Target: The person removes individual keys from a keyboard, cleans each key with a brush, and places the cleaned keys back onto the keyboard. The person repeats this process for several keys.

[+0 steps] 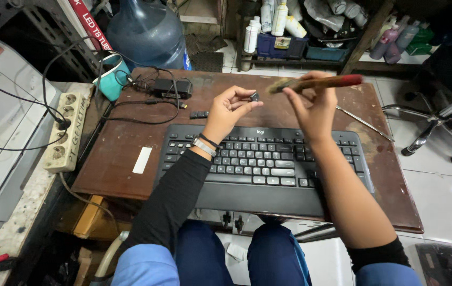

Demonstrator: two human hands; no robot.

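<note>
A black keyboard [260, 164] with white legends lies on a brown board [120, 159]; the brush [316, 83] handle is red.

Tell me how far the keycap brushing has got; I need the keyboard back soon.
Done: a few loose keycaps lie on the board above the keyboard. In hand: the left hand pinches one black keycap while the right hand holds a brush to it. Left: most keys are still seated.
</note>
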